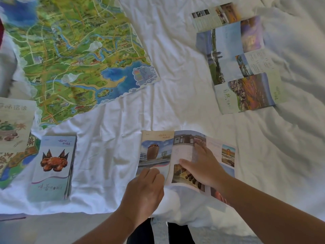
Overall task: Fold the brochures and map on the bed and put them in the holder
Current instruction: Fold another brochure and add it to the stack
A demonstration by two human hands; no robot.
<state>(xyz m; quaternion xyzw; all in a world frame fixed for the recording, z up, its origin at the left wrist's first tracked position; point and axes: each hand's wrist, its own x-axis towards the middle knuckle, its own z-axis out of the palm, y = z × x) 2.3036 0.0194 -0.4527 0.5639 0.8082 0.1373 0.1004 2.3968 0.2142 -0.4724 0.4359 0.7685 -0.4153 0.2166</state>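
A partly unfolded brochure (156, 148) with building photos lies at the near edge of the white bed (175, 67). My right hand (202, 164) presses flat on its middle panel, fingers straight. My left hand (146, 187) grips the bottom of its left cover panel, fingers curled over the edge. A large green and blue map (75, 50) lies spread out at the upper left. A folded brochure with a crab picture (52, 166) sits at the lower left. An unfolded brochure with landscape photos (242, 64) lies at the upper right. No holder is in view.
Another open leaflet with drawn food pictures (14, 124) overlaps the map at the far left edge. The bed sheet is wrinkled. Grey floor (52, 229) and my dark trouser legs (144, 233) show below the bed's near edge.
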